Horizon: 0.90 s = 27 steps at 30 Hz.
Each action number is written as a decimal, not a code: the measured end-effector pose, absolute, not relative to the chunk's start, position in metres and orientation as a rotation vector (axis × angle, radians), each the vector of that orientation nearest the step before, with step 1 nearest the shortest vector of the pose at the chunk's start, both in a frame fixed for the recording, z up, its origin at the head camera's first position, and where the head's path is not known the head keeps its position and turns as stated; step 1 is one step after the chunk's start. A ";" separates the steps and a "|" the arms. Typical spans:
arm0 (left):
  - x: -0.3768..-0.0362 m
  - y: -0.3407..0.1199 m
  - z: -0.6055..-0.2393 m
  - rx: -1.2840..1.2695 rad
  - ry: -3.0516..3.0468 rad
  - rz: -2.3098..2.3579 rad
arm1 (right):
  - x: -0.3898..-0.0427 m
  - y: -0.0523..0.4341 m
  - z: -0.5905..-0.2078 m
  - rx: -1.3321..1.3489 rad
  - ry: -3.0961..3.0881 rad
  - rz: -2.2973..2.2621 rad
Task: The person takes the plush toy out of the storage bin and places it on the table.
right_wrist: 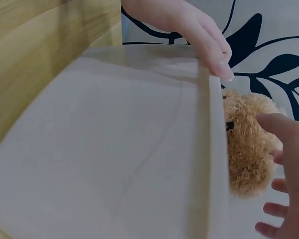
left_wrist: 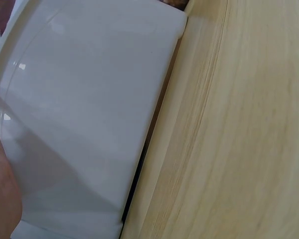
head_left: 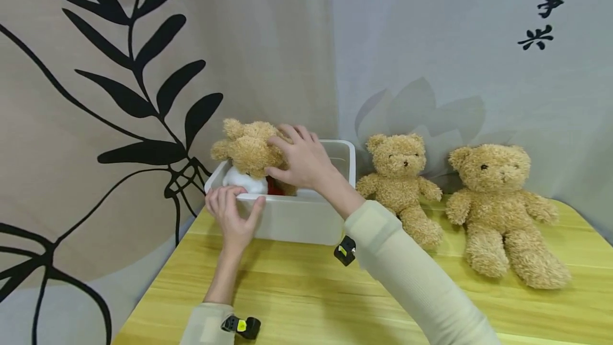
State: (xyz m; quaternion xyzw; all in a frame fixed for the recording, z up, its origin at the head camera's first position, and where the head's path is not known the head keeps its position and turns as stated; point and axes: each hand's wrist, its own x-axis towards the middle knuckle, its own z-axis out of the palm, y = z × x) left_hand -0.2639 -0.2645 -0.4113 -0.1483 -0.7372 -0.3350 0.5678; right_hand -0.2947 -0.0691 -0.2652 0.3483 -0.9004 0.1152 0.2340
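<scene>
A light-brown teddy bear [head_left: 253, 149] is in a white plastic bin [head_left: 297, 220], its head rising above the rim. My right hand [head_left: 304, 158] is at the side of that head, fingers spread; in the right wrist view the thumb [right_wrist: 284, 127] overlaps the fur. My left hand [head_left: 233, 217] grips the bin's front rim near the left corner, fingers bent over the edge and thumb toward the outside wall. Something fluffy and white [head_left: 245, 181] and a bit of red [head_left: 274, 187] show below the bear's head; the bin's front wall hides the rest.
Two more light-brown teddy bears sit right of the bin: a nearer one [head_left: 397, 174] and another [head_left: 500, 201] farther right. The wooden table [head_left: 287, 292] runs back to a printed cloth backdrop [head_left: 278, 41] close behind the bin.
</scene>
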 end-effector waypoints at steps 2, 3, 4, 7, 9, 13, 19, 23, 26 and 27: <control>-0.264 -0.264 -0.412 -0.348 -1.734 -0.786 | -0.296 -0.067 -0.269 0.914 -2.499 0.382; -0.264 -0.264 -0.412 -0.347 -1.736 -0.787 | -0.296 -0.067 -0.272 0.895 -2.510 0.424; -0.264 -0.264 -0.412 -0.346 -1.736 -0.786 | -0.296 -0.067 -0.274 0.880 -2.523 0.465; -0.264 -0.264 -0.412 -0.342 -1.740 -0.788 | -0.297 -0.067 -0.283 0.840 -2.557 0.580; -0.264 -0.264 -0.412 -0.338 -1.739 -0.789 | -0.297 -0.068 -0.289 0.812 -2.564 0.680; -0.263 -0.264 -0.411 -0.336 -1.738 -0.789 | -0.299 -0.070 -0.299 0.772 -2.551 0.866; -0.261 -0.263 -0.411 -0.333 -1.736 -0.792 | -0.301 -0.072 -0.308 0.771 -2.677 0.993; -0.262 -0.263 -0.412 -0.332 -1.727 -0.795 | -0.302 -0.072 -0.310 0.796 -2.654 1.084; -0.262 -0.264 -0.412 -0.333 -1.729 -0.793 | -0.303 -0.071 -0.310 0.800 -2.605 1.131; -0.262 -0.264 -0.411 -0.334 -1.731 -0.792 | -0.303 -0.071 -0.310 0.794 -2.591 1.145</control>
